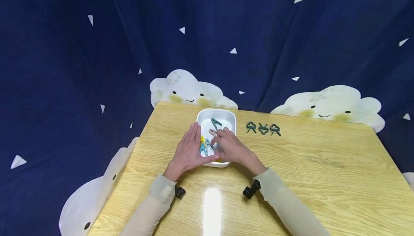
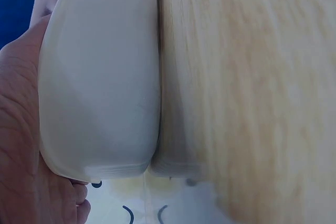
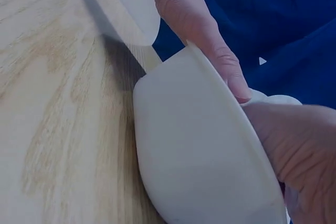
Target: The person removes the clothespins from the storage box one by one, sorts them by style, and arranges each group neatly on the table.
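Observation:
A white plastic box holds several clothespins. My left hand lies along the box's left rim with straight fingers, and its thumb stretches over the front rim. My right hand reaches into the box over its right rim with bent fingers. Close to those fingertips are a beige clothespin and a grey-green clothespin; whether the fingers grip one is hidden. A dark green clothespin lies farther back. Beside the left hand are a blue clothespin and a yellow clothespin.
Three dark green clips stand in a row on the wooden table, right of the box. A dark blue curtain with white clouds hangs behind the table. Both wrist views mostly show the box's outer walls.

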Demonstrator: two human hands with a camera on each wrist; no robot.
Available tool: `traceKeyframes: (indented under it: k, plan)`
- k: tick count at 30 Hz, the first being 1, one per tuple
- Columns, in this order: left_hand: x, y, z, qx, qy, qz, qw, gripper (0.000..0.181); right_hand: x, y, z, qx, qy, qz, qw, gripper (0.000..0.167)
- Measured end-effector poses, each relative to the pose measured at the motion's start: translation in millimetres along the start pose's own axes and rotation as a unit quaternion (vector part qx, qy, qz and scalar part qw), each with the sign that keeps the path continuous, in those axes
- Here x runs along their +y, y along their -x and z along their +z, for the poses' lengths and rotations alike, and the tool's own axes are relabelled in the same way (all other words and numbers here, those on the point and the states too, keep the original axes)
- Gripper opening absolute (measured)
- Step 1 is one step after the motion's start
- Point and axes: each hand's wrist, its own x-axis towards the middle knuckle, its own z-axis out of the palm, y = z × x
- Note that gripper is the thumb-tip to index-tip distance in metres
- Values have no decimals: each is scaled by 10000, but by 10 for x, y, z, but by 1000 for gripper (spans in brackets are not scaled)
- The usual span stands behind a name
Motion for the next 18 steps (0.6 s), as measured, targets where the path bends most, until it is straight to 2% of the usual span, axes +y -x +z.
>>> traceKeyframes:
  k: [6,12,18]
  plan:
    - [-3,9,-3,47,34,33,10000,140,-27,-39,57,-78,268,417,9987,46]
    - [6,14,-5,-35,71,31,10000,140,-45,-94,117,-40,546,581,9968,26]
    - [-6,8,0,-71,11,-11,10000,140,-36,-140,147,35,742,686,9949,24]
